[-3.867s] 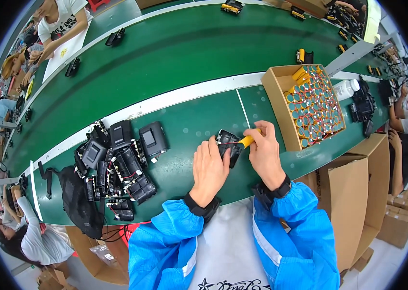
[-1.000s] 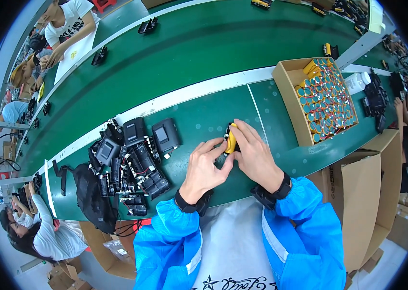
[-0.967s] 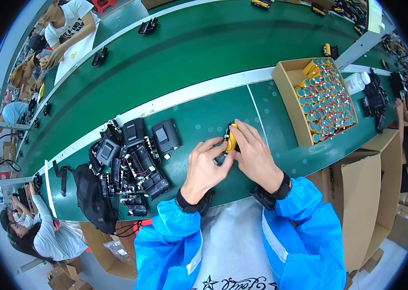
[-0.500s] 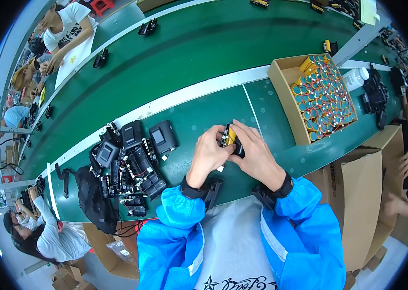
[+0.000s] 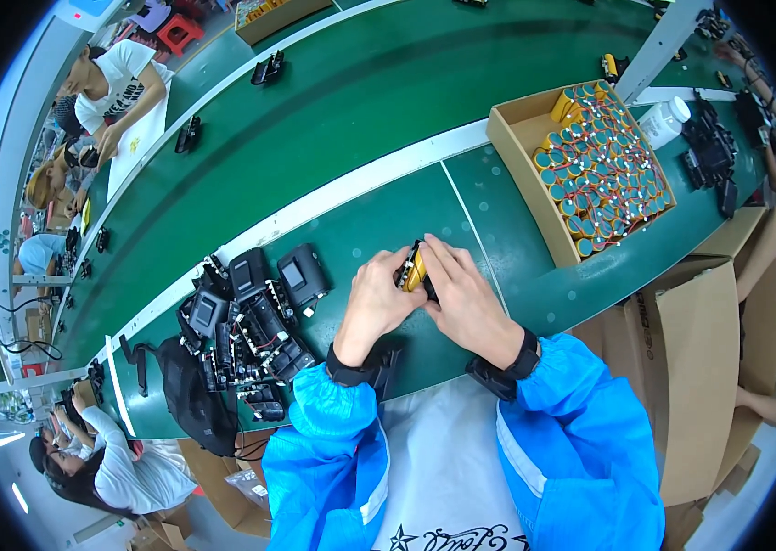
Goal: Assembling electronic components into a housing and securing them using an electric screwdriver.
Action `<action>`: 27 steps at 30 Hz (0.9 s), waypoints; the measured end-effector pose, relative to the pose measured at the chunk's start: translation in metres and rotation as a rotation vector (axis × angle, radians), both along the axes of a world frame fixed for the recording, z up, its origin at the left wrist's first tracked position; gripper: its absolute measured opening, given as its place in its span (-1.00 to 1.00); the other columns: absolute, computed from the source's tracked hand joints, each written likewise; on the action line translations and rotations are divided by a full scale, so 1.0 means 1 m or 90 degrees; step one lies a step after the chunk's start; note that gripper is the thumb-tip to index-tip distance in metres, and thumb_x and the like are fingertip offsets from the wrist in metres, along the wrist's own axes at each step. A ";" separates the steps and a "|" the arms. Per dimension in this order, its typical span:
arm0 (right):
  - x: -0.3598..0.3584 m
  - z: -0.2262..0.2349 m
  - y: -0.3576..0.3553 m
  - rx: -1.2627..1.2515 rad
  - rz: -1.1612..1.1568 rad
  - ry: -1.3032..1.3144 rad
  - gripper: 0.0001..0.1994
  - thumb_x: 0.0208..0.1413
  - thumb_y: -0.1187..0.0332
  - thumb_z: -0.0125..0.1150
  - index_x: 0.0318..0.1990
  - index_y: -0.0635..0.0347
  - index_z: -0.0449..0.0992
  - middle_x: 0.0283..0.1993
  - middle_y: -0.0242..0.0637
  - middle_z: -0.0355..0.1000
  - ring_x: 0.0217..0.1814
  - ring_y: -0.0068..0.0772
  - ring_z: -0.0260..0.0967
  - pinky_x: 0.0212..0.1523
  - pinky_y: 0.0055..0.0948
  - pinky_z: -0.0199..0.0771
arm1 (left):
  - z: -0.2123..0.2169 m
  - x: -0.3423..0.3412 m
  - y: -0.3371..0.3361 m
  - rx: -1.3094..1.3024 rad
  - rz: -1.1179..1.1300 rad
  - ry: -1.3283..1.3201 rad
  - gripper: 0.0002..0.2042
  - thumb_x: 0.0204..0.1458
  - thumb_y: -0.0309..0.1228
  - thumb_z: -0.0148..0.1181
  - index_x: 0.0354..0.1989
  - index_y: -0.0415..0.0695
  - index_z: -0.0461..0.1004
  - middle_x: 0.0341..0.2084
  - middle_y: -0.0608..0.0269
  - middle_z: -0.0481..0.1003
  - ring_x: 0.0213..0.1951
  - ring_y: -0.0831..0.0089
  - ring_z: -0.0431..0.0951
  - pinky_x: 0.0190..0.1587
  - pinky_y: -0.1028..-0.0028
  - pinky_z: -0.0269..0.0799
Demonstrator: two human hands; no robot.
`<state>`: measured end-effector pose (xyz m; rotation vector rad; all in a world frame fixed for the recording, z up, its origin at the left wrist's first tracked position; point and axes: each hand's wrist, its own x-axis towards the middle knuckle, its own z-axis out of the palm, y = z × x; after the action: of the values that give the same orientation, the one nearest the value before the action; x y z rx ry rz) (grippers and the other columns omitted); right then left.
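Over the counter [image 5: 535,303], a yellow cell [image 5: 416,271] and black housing [image 5: 430,288] held together

From the head camera, left hand [image 5: 374,298] and right hand [image 5: 471,308] grasp both pieces, bent fingers [image 5: 444,261] hiding much of them. To the left lie heaped black casings [image 5: 255,317] and a black bag [image 5: 191,395]; to the right, an open carton [image 5: 521,133] of wired cells [image 5: 604,170] and a white bottle [image 5: 663,121].

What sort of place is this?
Probably a factory assembly line: there's a long green work surface, a cardboard box of yellow wired cells, and piled black casings.
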<state>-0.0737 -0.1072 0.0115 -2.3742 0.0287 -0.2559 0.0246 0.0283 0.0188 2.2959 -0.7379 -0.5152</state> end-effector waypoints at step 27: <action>0.096 0.050 -0.311 -0.310 -0.162 -0.077 -0.80 -0.07 0.43 0.34 -0.23 0.16 0.65 -0.25 -0.11 0.51 -0.10 -0.04 0.42 -0.05 -0.16 0.44 | 0.013 -0.005 -0.003 0.082 0.027 -0.064 -0.55 -0.19 -0.30 0.42 -0.11 -0.28 0.56 -0.23 -0.12 0.55 -0.13 -0.06 0.55 -0.03 0.17 0.48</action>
<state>0.0223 -0.4178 0.0616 -2.8324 0.2358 -0.5834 0.0193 0.0249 0.0321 2.4665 -0.7218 -0.4421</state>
